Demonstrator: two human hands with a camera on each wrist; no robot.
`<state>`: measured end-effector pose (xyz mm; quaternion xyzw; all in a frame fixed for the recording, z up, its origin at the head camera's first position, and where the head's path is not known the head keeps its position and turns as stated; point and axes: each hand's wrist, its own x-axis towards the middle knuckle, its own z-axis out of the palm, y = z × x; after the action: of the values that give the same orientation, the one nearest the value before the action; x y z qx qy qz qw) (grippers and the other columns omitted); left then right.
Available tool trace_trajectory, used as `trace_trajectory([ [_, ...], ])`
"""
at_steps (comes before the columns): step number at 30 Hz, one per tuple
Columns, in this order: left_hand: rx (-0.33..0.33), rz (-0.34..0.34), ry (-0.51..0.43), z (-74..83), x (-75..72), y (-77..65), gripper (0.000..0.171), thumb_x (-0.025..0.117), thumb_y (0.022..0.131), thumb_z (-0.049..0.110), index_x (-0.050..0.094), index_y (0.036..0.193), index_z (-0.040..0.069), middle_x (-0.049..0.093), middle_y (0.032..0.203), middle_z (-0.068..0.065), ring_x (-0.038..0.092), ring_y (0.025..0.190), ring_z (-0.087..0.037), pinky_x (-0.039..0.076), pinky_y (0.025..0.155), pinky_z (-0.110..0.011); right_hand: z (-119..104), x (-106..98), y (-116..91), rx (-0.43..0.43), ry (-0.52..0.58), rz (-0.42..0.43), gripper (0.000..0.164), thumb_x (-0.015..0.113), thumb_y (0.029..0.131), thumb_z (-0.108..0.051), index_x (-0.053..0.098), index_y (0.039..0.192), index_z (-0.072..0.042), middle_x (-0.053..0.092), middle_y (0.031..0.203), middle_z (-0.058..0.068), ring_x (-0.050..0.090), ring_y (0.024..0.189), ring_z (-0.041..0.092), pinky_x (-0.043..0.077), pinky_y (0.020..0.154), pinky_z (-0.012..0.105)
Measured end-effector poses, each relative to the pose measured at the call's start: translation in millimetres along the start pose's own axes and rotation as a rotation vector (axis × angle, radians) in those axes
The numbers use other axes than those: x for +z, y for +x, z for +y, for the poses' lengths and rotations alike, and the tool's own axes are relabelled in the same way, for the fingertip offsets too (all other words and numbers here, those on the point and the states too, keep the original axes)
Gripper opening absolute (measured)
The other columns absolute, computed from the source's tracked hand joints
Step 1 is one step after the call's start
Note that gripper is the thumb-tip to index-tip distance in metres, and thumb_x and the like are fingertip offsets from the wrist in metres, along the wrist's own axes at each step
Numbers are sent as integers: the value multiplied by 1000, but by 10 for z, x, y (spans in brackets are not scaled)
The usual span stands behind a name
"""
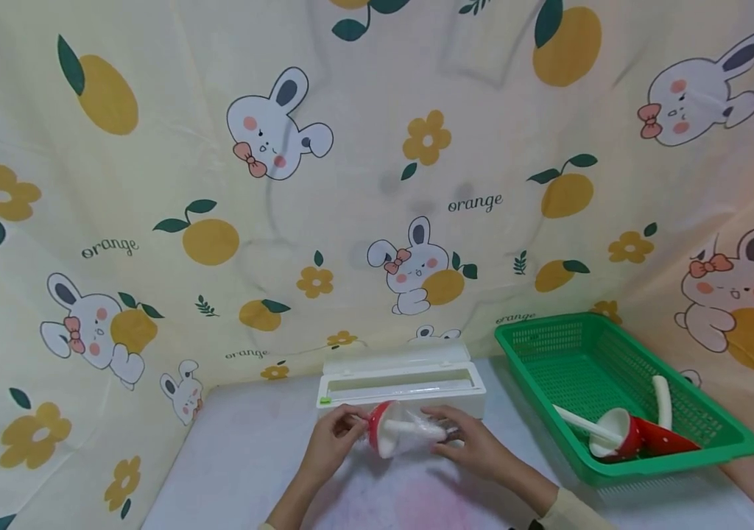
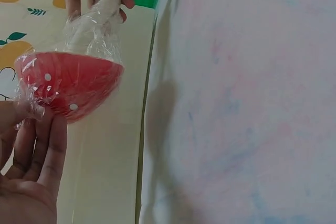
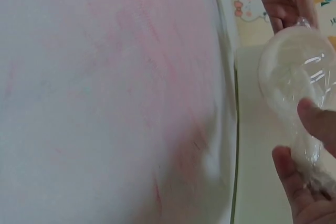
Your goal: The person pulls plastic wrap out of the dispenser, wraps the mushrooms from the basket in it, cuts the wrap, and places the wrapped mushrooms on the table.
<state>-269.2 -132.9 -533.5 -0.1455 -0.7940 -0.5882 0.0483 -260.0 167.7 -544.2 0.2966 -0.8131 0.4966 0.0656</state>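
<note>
A toy mushroom with a red, white-dotted cap [image 1: 375, 427] and a white stem [image 1: 402, 427] is held up between both hands, wrapped in clear cling film [image 2: 107, 43]. My left hand [image 1: 332, 445] grips the cap end, thumb on the bunched film and fingers against the red surface in the left wrist view. At the stem end, my right hand [image 1: 473, 445] pinches the gathered film between thumb and fingers. The cap's pale underside [image 3: 278, 72] faces the right wrist camera. Just behind the hands stands a white cling film dispenser [image 1: 470, 401] with its lid raised.
On the right sits a green plastic basket [image 1: 675, 471] holding more red, white-dotted mushrooms [image 1: 668, 439] with white stems. A printed cloth [image 1: 350, 221] with rabbits and oranges hangs behind and beside the table. A pale cloth [image 1: 244, 442] covers the tabletop.
</note>
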Motion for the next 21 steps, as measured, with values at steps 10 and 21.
trace_trajectory([
  [10, 68, -81, -116, -50, 26, -9, 33, 79, 86, 21, 70, 118, 13, 71, 116, -6, 66, 100, -18, 56, 85, -26, 44, 39, 12, -44, -89, 107, 52, 84, 79, -16, 63, 126, -9, 65, 121, 10, 62, 99, 13, 57, 71, 27],
  [21, 74, 55, -80, -34, 96, -22, 17, 79, 84, 13, 75, 101, 11, 75, 100, -4, 68, 89, -12, 56, 78, -25, 30, 173, 38, -206, -312, 74, 45, 71, 87, 1, 57, 130, 0, 65, 116, 9, 63, 104, 21, 55, 87, 37],
])
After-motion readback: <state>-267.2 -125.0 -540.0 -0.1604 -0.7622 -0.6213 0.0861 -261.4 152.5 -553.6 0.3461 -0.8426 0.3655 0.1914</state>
